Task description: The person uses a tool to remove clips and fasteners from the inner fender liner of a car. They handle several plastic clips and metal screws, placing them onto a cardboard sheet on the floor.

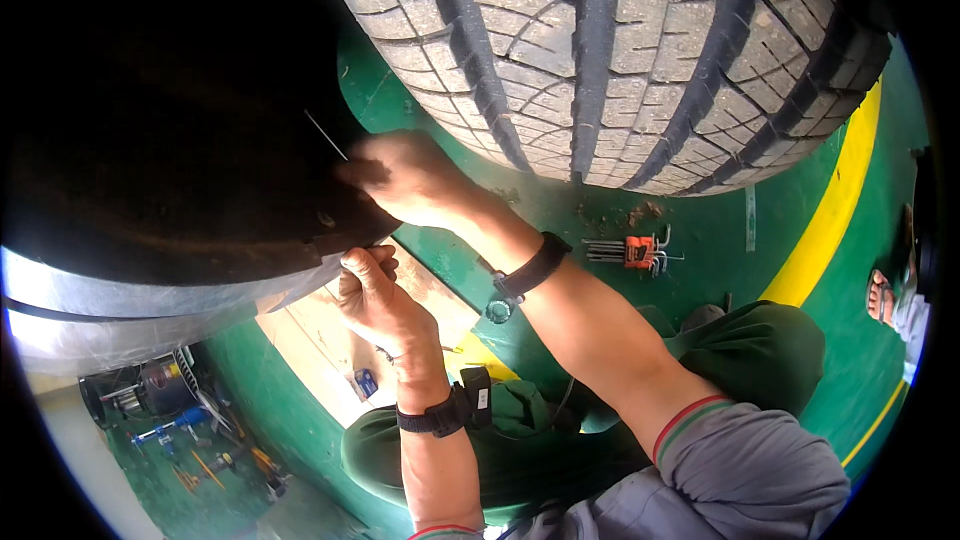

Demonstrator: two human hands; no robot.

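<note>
My left hand [372, 292] has its fingers closed at the lower lip of a vehicle's body panel [150, 296], its thumb against the edge beside the dark underside [200, 190]. Higher and to the right, my right hand [395, 175] is slightly blurred, with curled fingers around the end of a thin metal rod [325, 135] that slants up into the shadowed wheel well. Its fingertips are partly hidden in the dark. A large treaded tire [640, 50] fills the top right, just above that hand.
A wooden board [310, 350] with a small blue item lies under my hands. An orange hex-key set [638, 252] rests on the green floor [750, 270] below the tire. Several tools [200, 430] lie at the lower left. Another person's sandalled foot [882, 295] is at the right.
</note>
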